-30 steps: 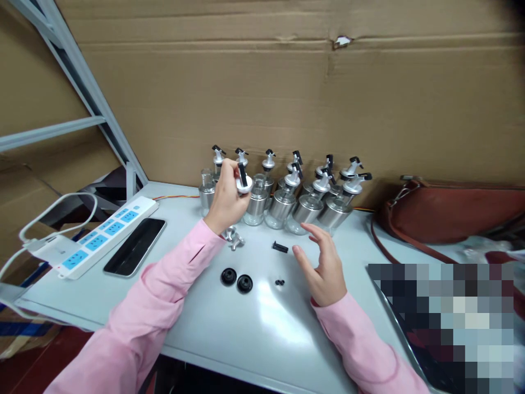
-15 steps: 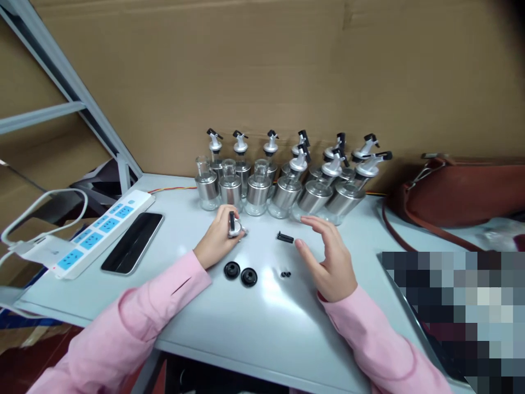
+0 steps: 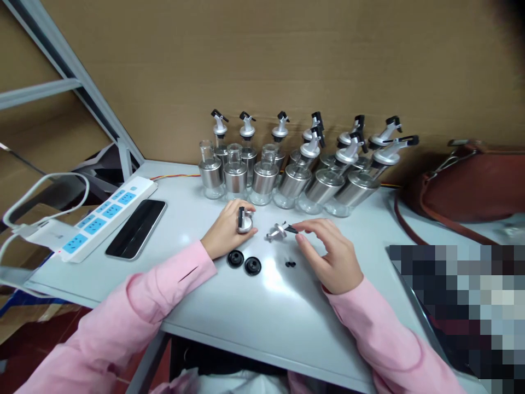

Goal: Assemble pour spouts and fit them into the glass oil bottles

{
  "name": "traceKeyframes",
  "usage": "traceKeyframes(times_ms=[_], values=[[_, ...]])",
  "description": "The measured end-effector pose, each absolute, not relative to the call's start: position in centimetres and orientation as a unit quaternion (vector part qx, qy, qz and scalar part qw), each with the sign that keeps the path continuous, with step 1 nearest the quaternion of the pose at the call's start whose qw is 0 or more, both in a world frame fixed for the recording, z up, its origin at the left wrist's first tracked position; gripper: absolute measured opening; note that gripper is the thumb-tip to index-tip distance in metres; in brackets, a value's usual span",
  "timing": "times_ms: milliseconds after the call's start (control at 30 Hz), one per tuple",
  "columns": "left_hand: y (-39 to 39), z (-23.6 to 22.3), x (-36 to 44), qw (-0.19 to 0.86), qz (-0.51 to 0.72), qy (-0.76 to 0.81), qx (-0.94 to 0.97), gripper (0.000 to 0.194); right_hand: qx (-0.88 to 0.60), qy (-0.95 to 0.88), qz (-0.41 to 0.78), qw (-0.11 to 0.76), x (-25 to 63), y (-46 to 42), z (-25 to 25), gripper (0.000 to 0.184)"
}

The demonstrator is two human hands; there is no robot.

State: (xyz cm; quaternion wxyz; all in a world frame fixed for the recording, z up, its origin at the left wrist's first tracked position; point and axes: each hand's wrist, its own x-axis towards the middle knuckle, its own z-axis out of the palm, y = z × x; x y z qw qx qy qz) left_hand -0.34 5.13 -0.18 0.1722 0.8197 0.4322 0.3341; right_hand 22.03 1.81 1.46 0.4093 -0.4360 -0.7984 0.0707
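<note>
My left hand [image 3: 227, 232] rests on the white table [image 3: 229, 306] and grips a silver pourer cap [image 3: 245, 222] with a black lever on top. My right hand [image 3: 333, 253] pinches a small black lever piece [image 3: 292, 229] between thumb and forefinger. The piece's tip meets a loose silver spout part [image 3: 276, 233] lying on the table. Two black round gaskets [image 3: 244, 262] lie just in front of my left hand. Two tiny black bits [image 3: 290, 264] lie beside my right thumb.
Several glass and steel bottles [image 3: 287, 180] stand along the cardboard wall, three without caps [image 3: 235, 175] at the left. A power strip [image 3: 104, 216] and a black phone [image 3: 136, 227] lie at the left. A brown bag [image 3: 463, 186] sits at the right.
My left hand came down from the bottles to the table with the cap. My right hand closed on the black lever piece, and the silver spout part now lies beside it.
</note>
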Motion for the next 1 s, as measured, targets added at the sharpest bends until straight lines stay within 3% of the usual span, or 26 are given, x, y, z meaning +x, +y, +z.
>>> traceKeyframes(times_ms=[200, 367, 567, 1000], values=[[5.0, -0.3, -0.5, 0.201, 0.353, 0.419, 0.812, 0.025, -0.398, -0.849, 0.115, 0.327, 21.8, 1.9, 0.3, 0.024], [5.0, 0.0, -0.5, 0.238, 0.335, 0.367, 0.835, 0.037, -0.363, -0.866, 0.176, 0.294, 21.4, 1.3, -0.2, 0.037], [5.1, -0.1, -0.4, 0.215, 0.295, 0.342, 0.866, 0.027, -0.342, -0.864, 0.203, 0.308, 20.9, 0.8, 0.0, 0.035], [5.7, -0.5, -0.7, 0.164, 0.353, 0.395, 0.832, 0.014, -0.366, -0.851, 0.169, 0.337, 21.2, 1.0, 0.7, 0.027]])
